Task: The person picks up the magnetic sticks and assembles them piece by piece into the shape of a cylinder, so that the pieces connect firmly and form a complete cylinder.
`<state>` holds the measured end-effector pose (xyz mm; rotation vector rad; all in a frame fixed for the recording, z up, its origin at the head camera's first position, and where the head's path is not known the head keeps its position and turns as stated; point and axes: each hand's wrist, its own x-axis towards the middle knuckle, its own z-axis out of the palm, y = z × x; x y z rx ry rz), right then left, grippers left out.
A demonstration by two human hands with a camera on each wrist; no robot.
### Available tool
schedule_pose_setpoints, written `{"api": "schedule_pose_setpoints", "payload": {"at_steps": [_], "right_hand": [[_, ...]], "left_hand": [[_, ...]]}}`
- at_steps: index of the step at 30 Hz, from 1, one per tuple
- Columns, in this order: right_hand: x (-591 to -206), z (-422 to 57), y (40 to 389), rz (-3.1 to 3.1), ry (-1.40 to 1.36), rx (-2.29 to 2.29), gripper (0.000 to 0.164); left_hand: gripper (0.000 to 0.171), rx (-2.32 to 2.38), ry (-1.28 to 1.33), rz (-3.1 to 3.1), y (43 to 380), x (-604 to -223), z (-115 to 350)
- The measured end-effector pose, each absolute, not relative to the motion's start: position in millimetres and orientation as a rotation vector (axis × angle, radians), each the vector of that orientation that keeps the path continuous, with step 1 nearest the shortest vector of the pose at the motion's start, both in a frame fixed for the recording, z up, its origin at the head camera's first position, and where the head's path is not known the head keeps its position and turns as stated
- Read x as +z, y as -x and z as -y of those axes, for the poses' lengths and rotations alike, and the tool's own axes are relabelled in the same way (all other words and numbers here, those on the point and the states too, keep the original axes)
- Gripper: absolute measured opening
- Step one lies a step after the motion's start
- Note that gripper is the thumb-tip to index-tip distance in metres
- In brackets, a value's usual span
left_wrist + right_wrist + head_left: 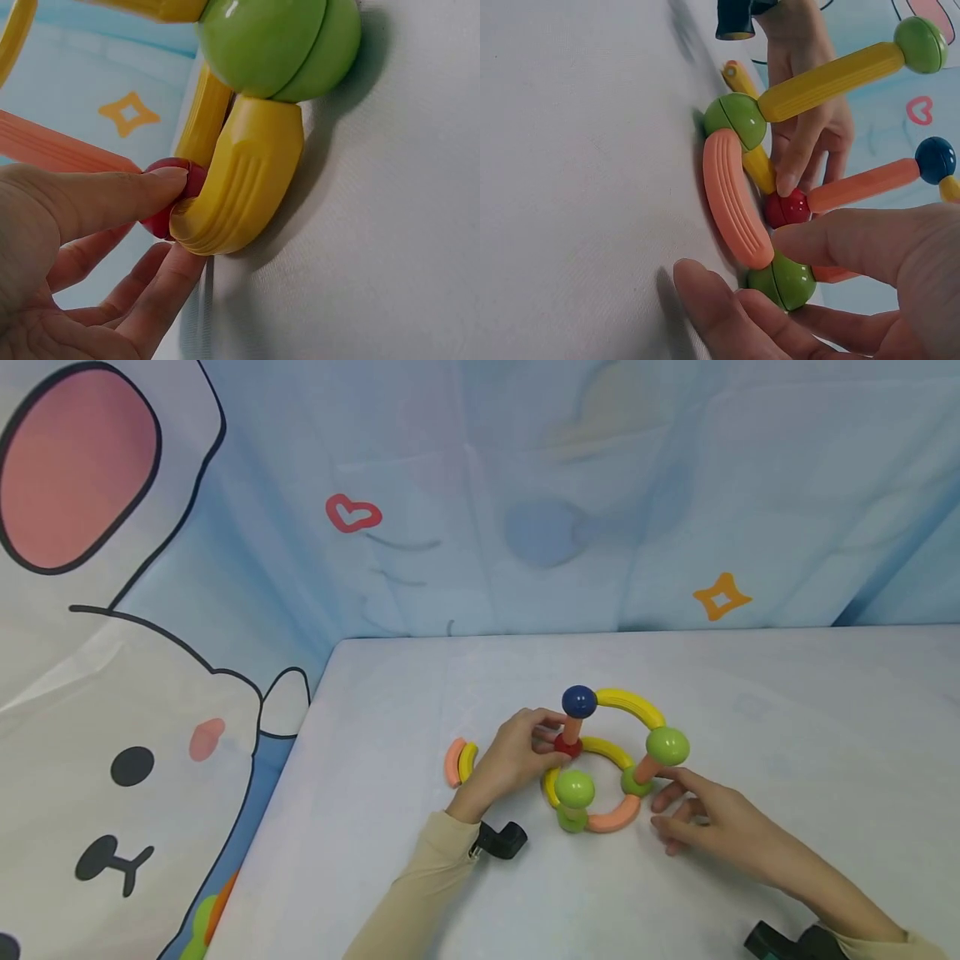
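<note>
A toy frame of magnetic rods and balls stands on the table. Its base ring has yellow curved rods [608,749] and an orange curved rod [615,817]. My left hand [519,752] pinches the red ball [159,217] at the ring's far left corner. An orange rod [866,185] rises from there to a blue ball [579,702]. From the blue ball, a yellow curved rod [632,704] runs to a raised green ball [667,747]. My right hand [712,822] has its fingers loosely bent beside the lower green ball [782,282] under it, fingertips close to the joint.
Left of the left hand lie a loose orange curved rod [453,762] and a yellow one [467,762]. Another green ball [575,789] tops an upright at the ring's near corner. A blue printed curtain [480,527] hangs behind the white table [825,760].
</note>
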<state>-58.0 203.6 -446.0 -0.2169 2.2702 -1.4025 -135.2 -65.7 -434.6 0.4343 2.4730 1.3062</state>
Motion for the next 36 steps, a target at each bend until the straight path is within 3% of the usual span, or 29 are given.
{"api": "schedule_pose_setpoints", "payload": {"at_steps": [14, 21, 26, 36], "right_hand": [[-435, -211, 67, -2.438, 0.335, -1.199, 0.042], [-407, -229, 81, -2.611, 0.413, -1.149, 0.04], [-375, -233, 96, -2.829, 0.501, -1.163, 0.027], [-313, -189, 132, -2.854, 0.877, -0.94, 0.039]], "left_hand": [[0.041, 1.279, -0.452, -2.483, 141, -437, 66], [0.039, 1.262, -0.412, -2.525, 140, -435, 71], [0.04, 1.219, -0.35, -2.608, 131, -427, 83], [0.031, 1.103, -0.21, -2.831, 123, -414, 120]]}}
